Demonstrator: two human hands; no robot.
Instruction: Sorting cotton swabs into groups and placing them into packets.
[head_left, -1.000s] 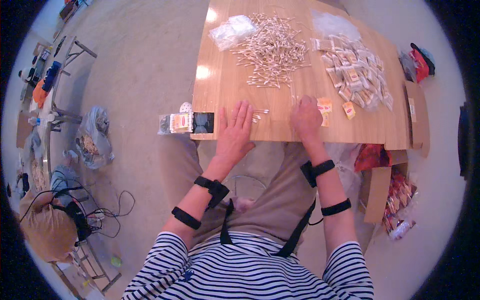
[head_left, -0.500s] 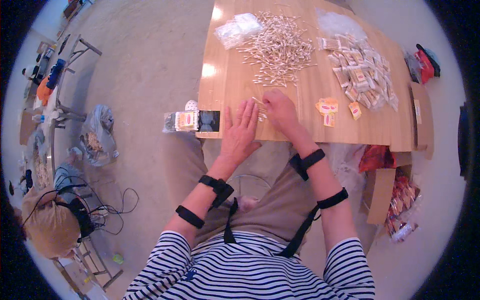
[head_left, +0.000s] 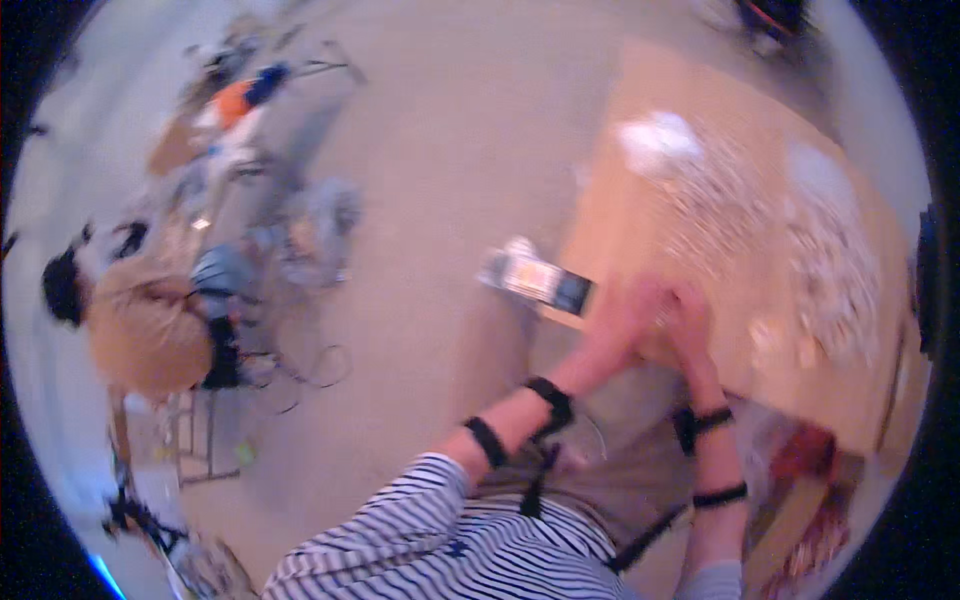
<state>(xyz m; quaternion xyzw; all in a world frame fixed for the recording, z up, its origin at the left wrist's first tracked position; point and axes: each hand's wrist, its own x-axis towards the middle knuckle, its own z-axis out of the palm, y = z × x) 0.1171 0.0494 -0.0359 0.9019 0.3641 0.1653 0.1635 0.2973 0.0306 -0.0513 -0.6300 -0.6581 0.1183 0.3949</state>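
Observation:
My left hand (head_left: 622,315) and my right hand (head_left: 688,322) come together over the near edge of the wooden table (head_left: 620,200). Motion smears the fingers of both, so their grip is unclear. A small pale patch shows between them, too blurred to name. Left of my left hand, a clear pack of cotton swabs with an orange-and-white card (head_left: 533,275) juts past the table edge, beside a black piece (head_left: 571,293). Beyond my hands spreads a loose heap of cotton swabs (head_left: 715,205). Small orange-and-white cards (head_left: 768,338) lie to the right of my right hand.
Clear plastic bags (head_left: 660,143) lie behind the swab heap. Filled swab packs (head_left: 830,270) are piled at the right. Red packets (head_left: 805,452) sit below the table's right side. At the far left, a person in a tan top (head_left: 150,325) is near cables and plastic bags.
The view has swung left, so the table appears farther right and tilted. My hands have come closer together, and my left hand no longer lies flat on the wood.

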